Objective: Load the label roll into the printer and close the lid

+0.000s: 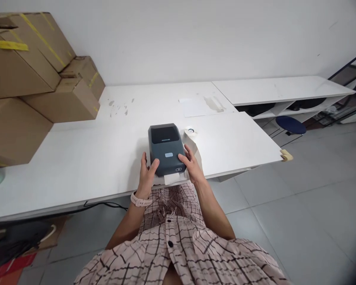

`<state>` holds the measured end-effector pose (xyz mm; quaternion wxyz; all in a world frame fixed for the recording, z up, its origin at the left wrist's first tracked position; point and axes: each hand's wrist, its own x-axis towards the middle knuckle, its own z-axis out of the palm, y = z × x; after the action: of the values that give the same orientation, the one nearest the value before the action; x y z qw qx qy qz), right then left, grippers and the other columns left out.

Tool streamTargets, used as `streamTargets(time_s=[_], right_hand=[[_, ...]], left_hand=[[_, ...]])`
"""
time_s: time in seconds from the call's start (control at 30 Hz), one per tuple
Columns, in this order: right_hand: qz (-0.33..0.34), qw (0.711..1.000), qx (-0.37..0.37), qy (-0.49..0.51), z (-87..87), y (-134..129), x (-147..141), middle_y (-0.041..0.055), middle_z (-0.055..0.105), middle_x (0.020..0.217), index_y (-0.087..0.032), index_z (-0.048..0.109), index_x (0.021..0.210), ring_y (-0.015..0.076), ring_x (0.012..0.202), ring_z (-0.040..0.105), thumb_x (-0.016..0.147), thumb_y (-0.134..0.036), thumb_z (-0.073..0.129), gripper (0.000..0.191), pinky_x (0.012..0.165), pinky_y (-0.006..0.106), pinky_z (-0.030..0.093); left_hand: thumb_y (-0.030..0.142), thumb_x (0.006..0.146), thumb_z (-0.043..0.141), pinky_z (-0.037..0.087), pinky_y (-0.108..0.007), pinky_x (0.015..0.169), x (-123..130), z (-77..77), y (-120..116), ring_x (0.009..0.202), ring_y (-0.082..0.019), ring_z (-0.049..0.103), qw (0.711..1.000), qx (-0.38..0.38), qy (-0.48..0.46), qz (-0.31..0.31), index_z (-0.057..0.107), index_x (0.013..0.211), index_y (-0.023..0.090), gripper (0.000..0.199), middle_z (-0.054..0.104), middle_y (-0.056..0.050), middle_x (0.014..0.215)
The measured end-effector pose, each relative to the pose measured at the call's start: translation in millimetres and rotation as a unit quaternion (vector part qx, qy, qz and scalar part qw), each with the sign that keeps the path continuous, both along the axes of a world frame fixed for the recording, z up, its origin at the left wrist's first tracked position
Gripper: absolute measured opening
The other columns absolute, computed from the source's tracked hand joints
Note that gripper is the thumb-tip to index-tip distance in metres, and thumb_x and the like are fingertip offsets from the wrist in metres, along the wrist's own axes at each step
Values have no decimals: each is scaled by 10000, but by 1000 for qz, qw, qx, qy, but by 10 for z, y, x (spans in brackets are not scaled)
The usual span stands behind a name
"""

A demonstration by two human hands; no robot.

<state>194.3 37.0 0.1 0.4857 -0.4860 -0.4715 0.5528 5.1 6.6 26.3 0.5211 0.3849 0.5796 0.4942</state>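
A dark grey-blue device (167,148) with a black window and a light button is at the front edge of the white table (106,158). My left hand (147,172) grips its left side, thumb on the near corner. On the right side, my right hand (192,164) holds it with the thumb on top. A white paper label (172,178) sticks out from under the device's near end. Behind my right hand, a strip of pale backing paper (195,149) curls on the table, with a small roll (191,131) at its far end.
Cardboard boxes (74,101) are stacked on the table's left. A white sheet (192,107) lies towards the wall. To the right stand a low shelf unit (281,91), a blue stool (290,124) and a dark chair frame (351,75). Cables (106,204) hang under the front edge.
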Motion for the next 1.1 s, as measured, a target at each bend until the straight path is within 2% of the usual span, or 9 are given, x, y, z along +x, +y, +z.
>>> streamTargets(time_s=[0.17, 0.37, 0.5, 0.57, 0.67, 0.77, 0.87, 1.0, 1.1], right_hand=[[21, 997, -41, 56, 119, 33, 49, 73, 451, 1596, -277, 337, 1577, 310, 1418, 500, 796, -584, 716, 921, 1161, 444, 464], [4, 995, -39, 92, 121, 53, 42, 97, 502, 1557, -251, 364, 1562, 335, 1416, 492, 721, -504, 793, 977, 1171, 487, 439], [-11, 995, -31, 99, 72, 58, 16, 54, 460, 1592, -275, 418, 1534, 330, 1456, 439, 747, -510, 768, 893, 1212, 496, 374], [-14, 994, -31, 105, 65, 64, 4, 45, 473, 1582, -278, 435, 1523, 330, 1456, 438, 748, -510, 762, 873, 1215, 499, 365], [-17, 994, -29, 108, 67, 69, -5, 53, 495, 1564, -267, 433, 1524, 322, 1447, 453, 748, -505, 756, 874, 1212, 487, 372], [-24, 995, -25, 95, 71, 63, -8, 59, 476, 1580, -248, 429, 1524, 309, 1465, 431, 748, -508, 748, 878, 1221, 465, 360], [-22, 996, -28, 78, 94, 49, -17, 68, 457, 1592, -235, 398, 1542, 303, 1471, 424, 763, -522, 711, 887, 1217, 454, 366], [-56, 998, 3, -18, 201, 39, -64, 71, 398, 1626, -270, 306, 1587, 316, 1509, 356, 783, -474, 683, 912, 1226, 507, 329], [-63, 988, 69, -121, 309, 66, -131, 45, 377, 1633, -326, 311, 1580, 328, 1525, 307, 768, -433, 724, 917, 1243, 554, 276]], left_hand=[[581, 834, 695, 510, -434, 1063, 11, 24, 99, 1363, -336, 534, 997, 22, -24, -64, 442, 1497, 219, 797, 533, -149, 1514], [526, 819, 721, 504, -417, 1013, -15, -22, 113, 1268, -305, 586, 996, 68, -1, -59, 561, 1337, 184, 640, 614, -152, 1388], [518, 792, 740, 488, -349, 941, 103, -168, -187, 1085, -225, 606, 962, 172, 136, 162, 622, 1051, 208, 421, 664, -83, 1072], [541, 816, 700, 484, -302, 799, 170, -254, -381, 819, -168, 570, 947, 186, 167, 201, 588, 828, 213, 347, 594, -17, 809], [601, 878, 588, 406, -271, 598, 250, -308, -554, 578, -125, 424, 991, 94, 88, 41, 491, 609, 213, 481, 426, 27, 572], [643, 798, 660, 289, -259, 482, 298, -251, -541, 471, -92, 308, 994, -30, -30, -96, 509, 571, 203, 518, 348, 56, 481], [599, 725, 752, 288, -242, 478, 307, -174, -465, 459, -80, 305, 991, -58, -52, -108, 660, 711, 166, 442, 398, 71, 470], [544, 759, 744, 459, -272, 661, 267, -202, -428, 691, -153, 569, 993, 9, 13, -113, 739, 843, 151, 401, 687, -16, 725], [537, 814, 690, 438, -272, 652, 219, -284, -442, 689, -155, 551, 988, 44, 78, -123, 711, 762, 158, 383, 654, -9, 697]])
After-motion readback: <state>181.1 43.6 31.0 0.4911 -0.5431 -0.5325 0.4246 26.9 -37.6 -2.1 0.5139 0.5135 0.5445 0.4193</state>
